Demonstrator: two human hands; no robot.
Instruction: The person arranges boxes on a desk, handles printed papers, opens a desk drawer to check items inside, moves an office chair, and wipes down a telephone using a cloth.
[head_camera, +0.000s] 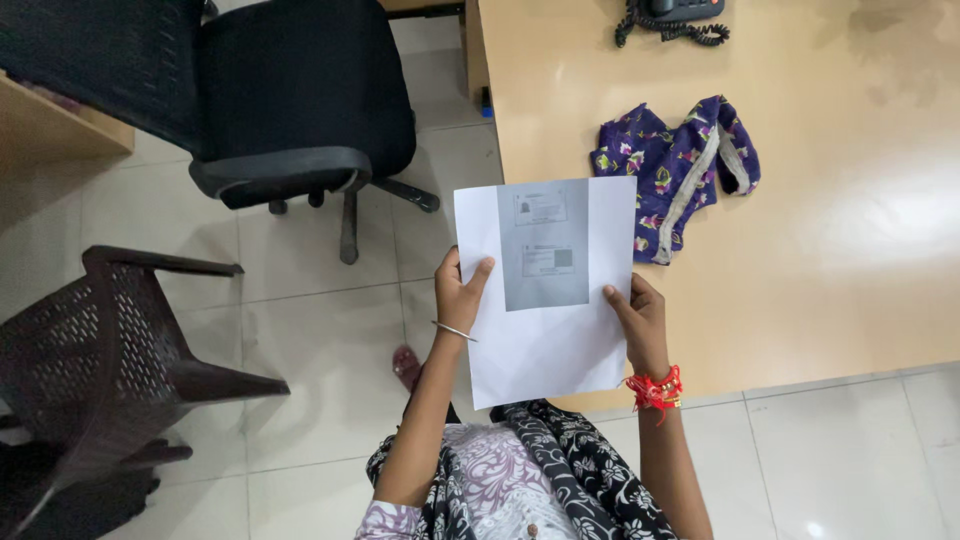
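While both hands (545, 300) pinch the sheet's (545, 290) side edges, bare desk (850, 250) lies beyond

You are raising both forearms out in front of you — your left hand (458, 292) is pinching with its thumb on top, your right hand (638, 312) gripping likewise, wrists level and apart.

We see the black corded desk telephone (672, 18) at the wooden table's (800, 280) far edge cut off by the frame; print on the white paper sheet (545, 290) is too small to tell.
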